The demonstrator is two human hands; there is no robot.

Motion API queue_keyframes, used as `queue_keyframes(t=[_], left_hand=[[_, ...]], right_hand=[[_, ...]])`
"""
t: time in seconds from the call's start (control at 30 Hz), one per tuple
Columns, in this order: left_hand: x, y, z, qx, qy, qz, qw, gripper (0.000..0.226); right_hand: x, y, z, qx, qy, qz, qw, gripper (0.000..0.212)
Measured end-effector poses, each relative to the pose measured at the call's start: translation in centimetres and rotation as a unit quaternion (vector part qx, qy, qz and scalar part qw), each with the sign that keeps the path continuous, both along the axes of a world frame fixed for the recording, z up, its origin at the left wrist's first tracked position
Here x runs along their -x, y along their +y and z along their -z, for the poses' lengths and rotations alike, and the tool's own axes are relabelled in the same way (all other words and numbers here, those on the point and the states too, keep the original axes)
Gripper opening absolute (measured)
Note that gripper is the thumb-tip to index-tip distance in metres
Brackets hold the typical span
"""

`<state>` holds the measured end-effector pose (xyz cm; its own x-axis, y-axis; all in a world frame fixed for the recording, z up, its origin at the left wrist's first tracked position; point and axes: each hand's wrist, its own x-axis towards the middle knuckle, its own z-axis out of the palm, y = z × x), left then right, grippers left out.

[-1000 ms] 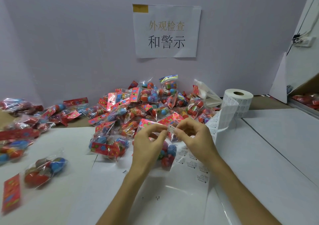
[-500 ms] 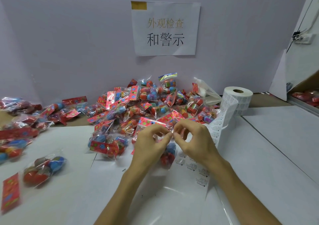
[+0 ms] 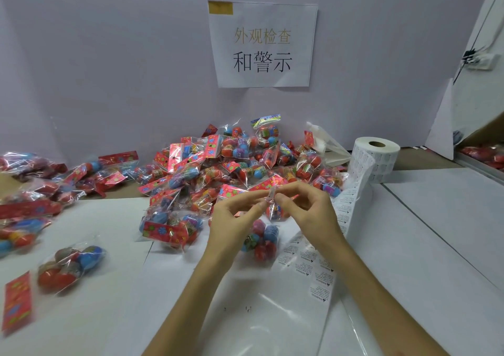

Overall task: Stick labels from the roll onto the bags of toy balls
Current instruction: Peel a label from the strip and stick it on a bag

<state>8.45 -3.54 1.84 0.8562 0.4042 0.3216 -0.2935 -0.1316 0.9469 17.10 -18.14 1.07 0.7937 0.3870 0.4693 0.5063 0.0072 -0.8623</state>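
The left hand and right hand are pinching one label above a bag, the heap beyond them seemingly waiting

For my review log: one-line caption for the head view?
Left hand and right hand pinch a label above a bag of toy balls; label roll at right, heap of bags behind.

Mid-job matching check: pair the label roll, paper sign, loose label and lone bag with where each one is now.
1 label roll
2 paper sign
3 loose label
4 lone bag

A pinched between left hand and right hand
B on the wall
C upright, right of the heap
D flat, left of the heap

Pairs: 1-C, 2-B, 3-A, 4-D
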Motion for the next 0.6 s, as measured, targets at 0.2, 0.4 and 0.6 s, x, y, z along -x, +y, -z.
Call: queue_keyframes(t=[0.2, 0.4, 0.6], left_hand=[[0.0, -0.1, 0.2, -0.015, 0.008, 0.002, 1.000, 0.029], [-0.3, -0.1, 0.4, -0.034, 0.013, -0.036, 0.999, 0.048], [-0.4, 1.1, 0.4, 0.045, 0.000, -0.103, 0.994, 0.039]], right_hand=[[0.1, -0.1, -0.2, -0.024, 0.029, -0.012, 0.999, 0.008], [0.1, -0.2, -0.1, -0.011, 0.025, -0.055, 0.998, 0.006], [-0.3, 0.1, 0.8, 0.141, -0.015, 0.026, 0.990, 0.027]])
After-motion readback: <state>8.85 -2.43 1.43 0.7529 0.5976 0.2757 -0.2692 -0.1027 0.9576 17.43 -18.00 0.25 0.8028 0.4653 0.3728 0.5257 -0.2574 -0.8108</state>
